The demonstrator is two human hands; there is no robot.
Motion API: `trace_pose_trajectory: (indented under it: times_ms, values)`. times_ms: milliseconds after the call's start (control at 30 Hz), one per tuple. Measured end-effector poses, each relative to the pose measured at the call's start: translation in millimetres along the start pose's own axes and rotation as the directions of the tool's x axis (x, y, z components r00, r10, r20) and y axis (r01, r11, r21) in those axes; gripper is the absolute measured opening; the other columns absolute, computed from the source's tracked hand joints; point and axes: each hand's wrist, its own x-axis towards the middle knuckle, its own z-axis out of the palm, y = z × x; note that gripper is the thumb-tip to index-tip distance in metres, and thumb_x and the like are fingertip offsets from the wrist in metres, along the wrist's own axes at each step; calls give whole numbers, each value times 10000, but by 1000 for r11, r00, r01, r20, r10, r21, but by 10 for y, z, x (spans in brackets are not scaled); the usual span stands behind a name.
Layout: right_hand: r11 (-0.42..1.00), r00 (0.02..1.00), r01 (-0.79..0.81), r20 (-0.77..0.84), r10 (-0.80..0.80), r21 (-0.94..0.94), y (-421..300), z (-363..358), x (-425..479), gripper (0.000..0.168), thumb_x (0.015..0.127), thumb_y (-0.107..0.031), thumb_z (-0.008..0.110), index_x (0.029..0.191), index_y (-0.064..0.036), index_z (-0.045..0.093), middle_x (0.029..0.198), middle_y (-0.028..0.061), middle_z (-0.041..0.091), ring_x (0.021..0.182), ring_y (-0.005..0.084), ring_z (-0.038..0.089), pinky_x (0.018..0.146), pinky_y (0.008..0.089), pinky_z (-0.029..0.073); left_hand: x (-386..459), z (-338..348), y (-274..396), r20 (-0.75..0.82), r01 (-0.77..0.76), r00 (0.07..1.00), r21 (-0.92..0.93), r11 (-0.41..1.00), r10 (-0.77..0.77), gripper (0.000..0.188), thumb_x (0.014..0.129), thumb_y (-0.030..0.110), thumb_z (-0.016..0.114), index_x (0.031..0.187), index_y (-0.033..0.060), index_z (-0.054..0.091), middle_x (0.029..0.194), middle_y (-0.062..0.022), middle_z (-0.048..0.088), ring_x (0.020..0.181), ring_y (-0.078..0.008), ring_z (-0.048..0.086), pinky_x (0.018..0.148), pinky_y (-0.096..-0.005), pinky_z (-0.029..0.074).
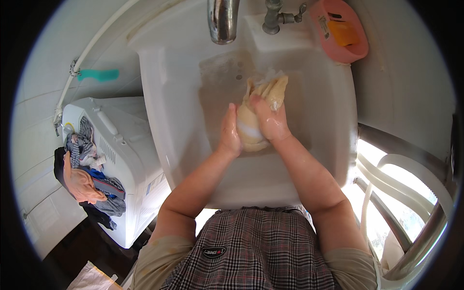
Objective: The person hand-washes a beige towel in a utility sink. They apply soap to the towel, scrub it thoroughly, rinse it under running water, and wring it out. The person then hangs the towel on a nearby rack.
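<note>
A wet cream-coloured cloth (247, 117) with a pale band is bunched up over the basin of a white ceramic sink (250, 177). From the right, my right hand (272, 119) grips the bundle, its thumb lying across the folds. My left hand (231, 132) holds the other side, palm against the fabric. Both hands look wet, with some suds on the right one. Cloudy water (217, 105) lies in the basin beneath, and white foam (273, 75) shows at the cloth's far end. The fingers under the bundle are hidden.
Above the basin hangs a chrome faucet (223, 29), beside a small metal tap (275, 18). A pink plastic dish (348, 54) holding an orange item sits on the right rim. Clothes (85, 177) lie on a white washing machine (134, 123) at left. Corrugated hoses (402, 185) run at right.
</note>
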Motion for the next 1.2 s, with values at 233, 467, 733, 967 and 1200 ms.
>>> trace_pose_trajectory:
  times_ms: [233, 467, 733, 967, 1200]
  values:
    - [803, 861, 466, 399, -315, -372, -76, -122, -106, 213, 789, -166, 644, 928, -10, 602, 876, 84, 649, 793, 164, 614, 698, 296, 494, -115, 238, 277, 161, 420, 907, -328, 846, -388, 460, 948, 407, 353, 1237, 78, 495, 1194, -103, 558, 1087, -249, 556, 943, -397, 442]
    - [963, 959, -263, 96, 267, -51, 71, -341, 264, 601, 881, -525, 475, 1207, -23, 536, 1177, 105, 581, 1091, 193, 531, 959, 316, 384, 205, -193, 518, 289, -51, 957, 242, 969, -22, 475, 844, 184, 500, 1300, 60, 449, 1340, -111, 447, 1191, -217, 458, 978, -358, 383]
    - [801, 774, -561, 211, 597, -211, 141, -283, 217, 726, 876, -639, 393, 1332, -76, 433, 1321, 102, 475, 1238, 213, 409, 1020, 364, 323, -93, -476, 563, 434, -436, 885, 645, 627, 169, 343, 749, -11, 620, 1074, 57, 532, 1074, -102, 498, 980, -223, 510, 916, -338, 391]
    - [687, 815, -413, 94, 572, -598, 457, -561, 398, 812, 859, -687, 345, 1358, -49, 394, 1370, 131, 432, 1281, 253, 379, 1019, 372, 332, -548, -805, 524, 290, -482, 874, 615, 624, 390, 298, 747, -55, 617, 995, 65, 501, 955, -88, 564, 964, -238, 578, 997, -380, 368]
    - [983, 897, -70, -442, -11, -167, 305, -988, 654, 721, 860, -507, 544, 1307, 44, 414, 1299, 162, 489, 1203, 273, 467, 991, 350, 365, -655, -1048, 965, 58, -263, 958, -207, 942, 280, 240, 812, 135, 473, 1028, 35, 508, 902, -88, 609, 839, -199, 569, 968, -412, 389]
